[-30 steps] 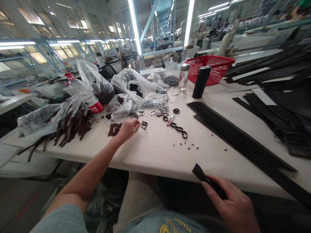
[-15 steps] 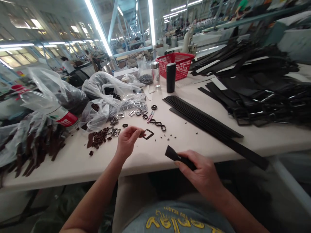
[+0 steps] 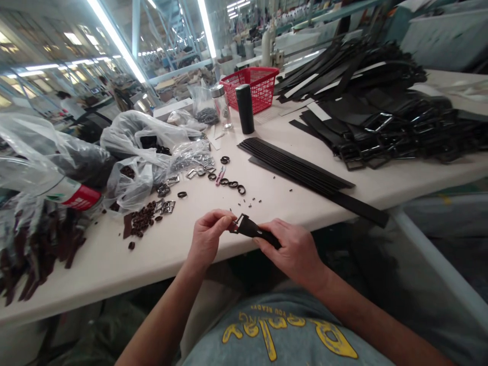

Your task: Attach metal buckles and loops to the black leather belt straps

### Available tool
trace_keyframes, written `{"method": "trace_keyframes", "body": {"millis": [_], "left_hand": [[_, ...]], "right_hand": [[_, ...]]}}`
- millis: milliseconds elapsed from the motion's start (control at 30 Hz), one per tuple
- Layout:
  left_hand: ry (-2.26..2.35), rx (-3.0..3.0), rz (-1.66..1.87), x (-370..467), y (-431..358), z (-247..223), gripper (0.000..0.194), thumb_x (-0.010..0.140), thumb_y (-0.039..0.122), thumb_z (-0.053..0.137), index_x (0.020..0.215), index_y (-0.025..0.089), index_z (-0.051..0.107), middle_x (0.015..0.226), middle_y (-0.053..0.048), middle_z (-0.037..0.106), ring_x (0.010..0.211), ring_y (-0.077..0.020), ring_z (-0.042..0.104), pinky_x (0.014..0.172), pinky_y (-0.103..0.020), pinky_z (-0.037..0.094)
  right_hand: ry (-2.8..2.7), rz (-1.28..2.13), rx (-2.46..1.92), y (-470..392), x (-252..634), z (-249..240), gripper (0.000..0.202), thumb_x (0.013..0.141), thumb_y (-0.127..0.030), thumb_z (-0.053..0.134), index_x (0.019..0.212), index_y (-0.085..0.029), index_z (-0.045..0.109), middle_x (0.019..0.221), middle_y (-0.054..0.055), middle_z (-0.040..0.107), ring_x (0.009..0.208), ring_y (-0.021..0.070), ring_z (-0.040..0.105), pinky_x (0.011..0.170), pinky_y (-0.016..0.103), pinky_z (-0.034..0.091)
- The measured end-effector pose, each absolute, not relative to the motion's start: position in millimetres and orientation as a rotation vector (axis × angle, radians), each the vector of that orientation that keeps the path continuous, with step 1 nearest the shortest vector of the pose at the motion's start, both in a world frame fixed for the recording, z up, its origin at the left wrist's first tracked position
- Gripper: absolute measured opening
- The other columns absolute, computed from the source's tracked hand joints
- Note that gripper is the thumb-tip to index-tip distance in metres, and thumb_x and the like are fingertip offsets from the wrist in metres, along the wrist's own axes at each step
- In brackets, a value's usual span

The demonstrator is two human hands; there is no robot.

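Observation:
Near the table's front edge, my left hand [image 3: 209, 235] pinches a dark metal buckle [image 3: 239, 222] between thumb and fingers. My right hand [image 3: 293, 245] is closed around a black strap [image 3: 249, 227], whose end meets the buckle frame. Whether the end passes through the frame is too small to tell. Several small dark bits [image 3: 250, 202] and black rings [image 3: 233, 185] lie beyond my hands. A pink-handled tool [image 3: 220, 176] rests by the rings. Farther right lies a row of black straps [image 3: 297, 170].
Brown loops [image 3: 143, 219], loose buckles [image 3: 164, 207] and plastic bags [image 3: 137, 134] cover the left side. A black bottle [image 3: 244, 109], a glass bottle [image 3: 221, 108] and a red basket [image 3: 253, 89] stand at the back. Buckled black belts [image 3: 385, 127] are piled at the right.
My hands have come together, bringing the buckle and the strap end into contact or nearly so. The camera view has shifted, so the table's things appear farther left.

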State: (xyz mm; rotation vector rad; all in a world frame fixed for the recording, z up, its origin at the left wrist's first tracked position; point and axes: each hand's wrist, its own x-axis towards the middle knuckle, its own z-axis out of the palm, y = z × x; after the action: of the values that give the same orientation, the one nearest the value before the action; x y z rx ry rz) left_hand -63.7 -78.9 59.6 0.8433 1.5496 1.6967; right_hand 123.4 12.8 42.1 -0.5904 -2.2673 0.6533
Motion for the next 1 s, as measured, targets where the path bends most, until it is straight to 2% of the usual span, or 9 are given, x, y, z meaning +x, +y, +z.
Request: {"method": "trace_keyframes", "body": {"millis": [167, 267, 367, 433, 533, 633, 800, 1000], "left_hand": [[1.545, 0.821, 1.573, -56, -83, 57, 0.02, 0.077, 0.033, 0.076, 0.064, 0.019, 0.073, 0.1, -0.005, 0.07, 0.091, -0.0171, 0.064, 0.074, -0.025, 0.053], [1.564, 0.901, 1.505, -45, -82, 54, 0.015, 0.077, 0.032, 0.077, 0.068, 0.019, 0.075, 0.093, -0.004, 0.07, 0.087, -0.0172, 0.063, 0.081, -0.028, 0.052], [1.581, 0.977, 1.488, -34, -79, 55, 0.013, 0.077, 0.031, 0.077, 0.072, 0.019, 0.075, 0.075, -0.001, 0.067, 0.075, -0.0146, 0.061, 0.077, -0.027, 0.05], [1.603, 0.994, 1.487, -31, -77, 58, 0.015, 0.078, 0.032, 0.076, 0.071, 0.019, 0.074, 0.069, 0.0, 0.066, 0.069, -0.0131, 0.058, 0.071, -0.025, 0.048], [1.654, 1.018, 1.472, -36, -77, 64, 0.017, 0.077, 0.033, 0.077, 0.068, 0.018, 0.072, 0.067, 0.001, 0.065, 0.066, -0.0121, 0.056, 0.067, -0.024, 0.046], [1.69, 1.015, 1.47, -45, -78, 65, 0.019, 0.076, 0.034, 0.077, 0.066, 0.018, 0.072, 0.065, 0.001, 0.065, 0.064, -0.0123, 0.055, 0.065, -0.024, 0.045], [1.671, 0.92, 1.434, -42, -80, 55, 0.018, 0.076, 0.034, 0.077, 0.069, 0.018, 0.074, 0.07, -0.001, 0.07, 0.069, -0.0133, 0.059, 0.071, -0.025, 0.048], [1.645, 0.827, 1.559, -19, -76, 44, 0.012, 0.071, 0.03, 0.079, 0.072, 0.018, 0.077, 0.073, -0.003, 0.074, 0.069, -0.0144, 0.063, 0.068, -0.025, 0.051]], "right_hand": [[-2.275, 0.528, -0.612, 10, 123, 41, 0.017, 0.094, -0.032, 0.057, 0.091, -0.019, 0.068, 0.079, 0.005, 0.072, 0.073, 0.0197, 0.068, 0.065, 0.028, 0.045], [-2.247, 0.525, -0.645, 7, 121, 40, 0.014, 0.092, -0.029, 0.059, 0.091, -0.018, 0.068, 0.078, 0.005, 0.071, 0.072, 0.0203, 0.068, 0.064, 0.029, 0.045], [-2.206, 0.649, -0.725, 8, 119, 40, 0.012, 0.087, -0.025, 0.062, 0.095, -0.019, 0.067, 0.084, 0.005, 0.073, 0.076, 0.0206, 0.068, 0.067, 0.028, 0.046], [-2.19, 0.866, -0.789, 10, 121, 41, 0.013, 0.084, -0.027, 0.066, 0.095, -0.02, 0.068, 0.086, 0.003, 0.074, 0.077, 0.0197, 0.068, 0.068, 0.027, 0.047], [-2.213, 1.26, -0.813, 17, 132, 43, 0.012, 0.085, -0.031, 0.066, 0.086, -0.02, 0.069, 0.074, -0.001, 0.071, 0.068, 0.0168, 0.065, 0.061, 0.025, 0.045], [-2.246, 1.472, -0.76, 21, 145, 43, 0.017, 0.088, -0.032, 0.061, 0.083, -0.019, 0.071, 0.068, -0.002, 0.067, 0.064, 0.0152, 0.06, 0.059, 0.024, 0.043], [-2.232, 1.581, -0.65, 20, 146, 41, 0.019, 0.09, -0.029, 0.056, 0.082, -0.017, 0.069, 0.07, -0.001, 0.067, 0.066, 0.0145, 0.059, 0.06, 0.023, 0.042], [-2.176, 1.451, -0.604, 14, 133, 39, 0.019, 0.092, -0.026, 0.053, 0.08, -0.018, 0.064, 0.074, 0.001, 0.067, 0.069, 0.0152, 0.06, 0.065, 0.025, 0.042]]}}
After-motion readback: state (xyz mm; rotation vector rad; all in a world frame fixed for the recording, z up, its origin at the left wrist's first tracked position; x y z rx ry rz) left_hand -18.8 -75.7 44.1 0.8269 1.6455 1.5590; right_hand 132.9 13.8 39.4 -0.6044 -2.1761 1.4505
